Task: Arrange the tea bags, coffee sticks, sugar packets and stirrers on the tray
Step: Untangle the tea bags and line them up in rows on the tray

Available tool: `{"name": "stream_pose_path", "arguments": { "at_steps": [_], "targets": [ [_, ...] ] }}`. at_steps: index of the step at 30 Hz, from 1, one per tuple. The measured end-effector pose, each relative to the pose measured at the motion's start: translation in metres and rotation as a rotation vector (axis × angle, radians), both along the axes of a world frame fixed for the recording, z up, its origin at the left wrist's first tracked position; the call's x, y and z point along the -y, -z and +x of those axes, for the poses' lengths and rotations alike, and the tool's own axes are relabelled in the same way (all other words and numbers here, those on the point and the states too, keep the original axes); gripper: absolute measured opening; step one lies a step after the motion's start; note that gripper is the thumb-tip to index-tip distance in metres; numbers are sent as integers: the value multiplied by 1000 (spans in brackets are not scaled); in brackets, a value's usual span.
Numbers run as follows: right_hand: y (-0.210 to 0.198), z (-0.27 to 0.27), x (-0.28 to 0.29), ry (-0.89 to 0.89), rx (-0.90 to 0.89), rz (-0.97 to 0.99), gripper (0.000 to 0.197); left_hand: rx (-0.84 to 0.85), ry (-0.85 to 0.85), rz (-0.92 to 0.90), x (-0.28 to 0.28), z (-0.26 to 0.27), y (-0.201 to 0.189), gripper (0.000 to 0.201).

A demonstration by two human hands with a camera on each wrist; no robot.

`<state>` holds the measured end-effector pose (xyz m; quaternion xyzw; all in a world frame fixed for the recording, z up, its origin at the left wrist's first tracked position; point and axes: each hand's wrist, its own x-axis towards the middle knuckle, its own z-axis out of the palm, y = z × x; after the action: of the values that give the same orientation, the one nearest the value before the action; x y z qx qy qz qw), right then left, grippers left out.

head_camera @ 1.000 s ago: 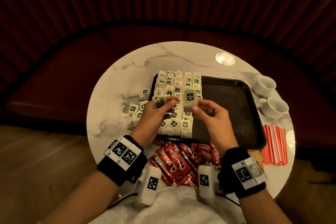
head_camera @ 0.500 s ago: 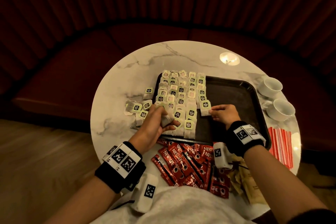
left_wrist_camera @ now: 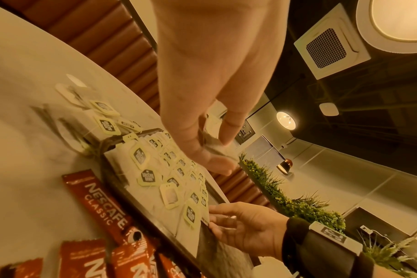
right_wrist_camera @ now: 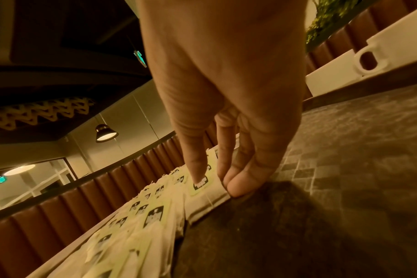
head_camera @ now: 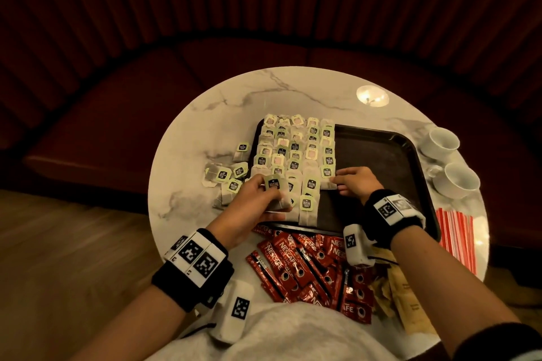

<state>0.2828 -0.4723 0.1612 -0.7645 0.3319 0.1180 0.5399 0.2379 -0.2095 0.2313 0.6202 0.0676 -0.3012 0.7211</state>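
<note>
Tea bags [head_camera: 296,155] fill the left half of the dark tray [head_camera: 381,152]. The left hand [head_camera: 252,202] pinches one tea bag [head_camera: 275,193] above the near rows; the right hand's [head_camera: 356,182] extended fingertips [right_wrist_camera: 238,186] press another bag [head_camera: 328,177] flat at the rows' right edge.

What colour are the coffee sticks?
The coffee sticks are red with white lettering, clearest in the head view.
</note>
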Motion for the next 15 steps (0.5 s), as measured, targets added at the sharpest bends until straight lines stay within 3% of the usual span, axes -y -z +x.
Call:
{"name": "stream_pose_path", "arguments": {
  "at_steps": [5,9,15],
  "targets": [
    [-26,-17,-9,10,152,-78,30,54,-60,-6,0,2,0,27],
    [-61,-51,-45,-99,293,146,17,102,-100,-5,4,4,0,25],
    [-83,-90,-86,-187,390,387,23,171,-114,5,14,3,-1,20]
  ]
}}
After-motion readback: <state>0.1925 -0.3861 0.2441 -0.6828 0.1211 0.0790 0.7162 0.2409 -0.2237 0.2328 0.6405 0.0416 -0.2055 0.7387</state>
